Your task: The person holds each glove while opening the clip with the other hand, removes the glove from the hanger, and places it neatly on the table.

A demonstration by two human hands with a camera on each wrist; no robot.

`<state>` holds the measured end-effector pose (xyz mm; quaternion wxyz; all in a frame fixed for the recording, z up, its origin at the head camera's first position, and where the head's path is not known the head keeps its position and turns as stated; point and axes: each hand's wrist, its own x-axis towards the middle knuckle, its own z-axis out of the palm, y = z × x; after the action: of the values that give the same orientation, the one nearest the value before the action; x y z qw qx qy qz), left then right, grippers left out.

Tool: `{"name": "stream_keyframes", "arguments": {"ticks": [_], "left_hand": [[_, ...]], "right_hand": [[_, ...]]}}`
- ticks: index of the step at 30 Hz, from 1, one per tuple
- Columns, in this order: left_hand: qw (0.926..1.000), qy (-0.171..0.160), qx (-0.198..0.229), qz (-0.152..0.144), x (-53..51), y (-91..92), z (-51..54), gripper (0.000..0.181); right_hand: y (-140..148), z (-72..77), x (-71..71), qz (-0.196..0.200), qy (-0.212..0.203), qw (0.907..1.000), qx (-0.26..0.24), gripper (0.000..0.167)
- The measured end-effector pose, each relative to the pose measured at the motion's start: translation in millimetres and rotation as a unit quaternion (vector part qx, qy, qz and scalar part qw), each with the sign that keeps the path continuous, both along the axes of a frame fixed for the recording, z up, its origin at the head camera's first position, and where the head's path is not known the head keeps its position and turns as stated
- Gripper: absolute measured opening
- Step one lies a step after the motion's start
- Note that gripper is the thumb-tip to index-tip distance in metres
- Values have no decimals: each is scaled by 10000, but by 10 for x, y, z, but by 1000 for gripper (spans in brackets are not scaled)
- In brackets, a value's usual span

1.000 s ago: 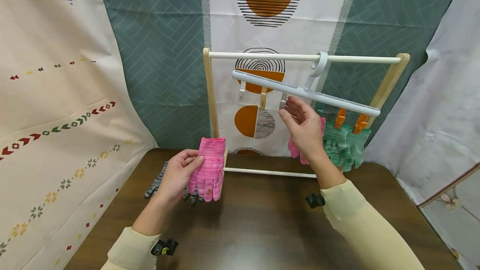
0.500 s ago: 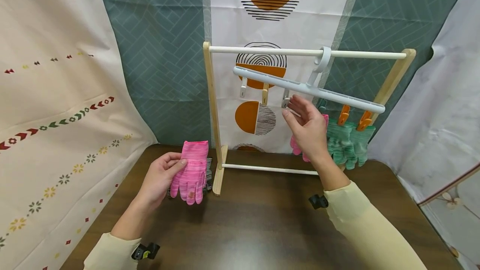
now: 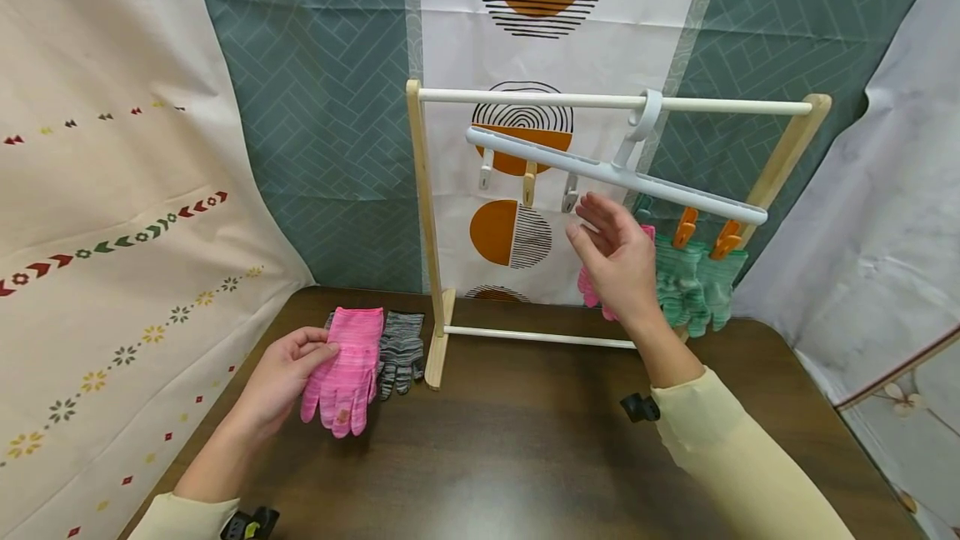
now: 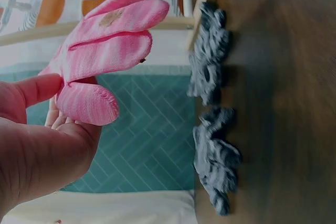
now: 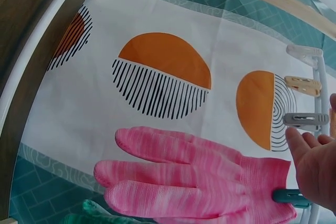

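My left hand [image 3: 288, 373] pinches the side of a pink glove [image 3: 348, 373], whose fingers point down; a brown mark shows on one of them. Behind and below it, grey-black striped gloves [image 3: 401, 350] lie on the table. My right hand [image 3: 617, 252] is just below a grey clothespin [image 3: 570, 192] on the pale blue hanger [image 3: 540, 155], its fingers loosely bent with nothing between them. Whether a fingertip touches the clothespin is unclear. Another pink glove [image 5: 199, 179] hangs from a teal clothespin [image 5: 291, 198] beside that hand. Green gloves [image 3: 686, 277] hang from orange clothespins [image 3: 685, 227].
The hanger hooks over the white top bar [image 3: 525, 97] of a wooden rack [image 3: 423, 207]. White [image 3: 486, 169] and tan clothespins [image 3: 529, 183] dangle at its left. A lower bar [image 3: 536, 337] crosses behind the brown table [image 3: 487, 440]. Patterned cloths [image 3: 315, 107] enclose the sides and back.
My left hand has carried the pink glove left and down, uncovering a striped glove by the rack's foot. The right hand has stayed near the grey clothespin, slightly lower.
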<state>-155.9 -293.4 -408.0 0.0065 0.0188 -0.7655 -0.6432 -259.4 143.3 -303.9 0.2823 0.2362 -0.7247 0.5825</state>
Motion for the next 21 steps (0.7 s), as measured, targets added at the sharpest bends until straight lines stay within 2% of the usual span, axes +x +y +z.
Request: {"name": "stream_keyframes", "arguments": {"ticks": [6, 12, 17, 21], "left_hand": [[9996, -223, -144, -39, 8, -169, -173, 32], [9978, -470, -432, -165, 68, -349, -325, 32], [9951, -670, -674, -255, 117, -464, -414, 30], [9908, -838, -1024, -298, 137, -546, -454, 30]], "right_hand": [[35, -26, 35, -88, 102, 9999, 94, 49], [69, -51, 86, -134, 81, 9998, 132, 49], [106, -75, 118, -137, 99, 9998, 140, 50], [142, -102, 141, -158, 92, 9997, 149, 50]]}}
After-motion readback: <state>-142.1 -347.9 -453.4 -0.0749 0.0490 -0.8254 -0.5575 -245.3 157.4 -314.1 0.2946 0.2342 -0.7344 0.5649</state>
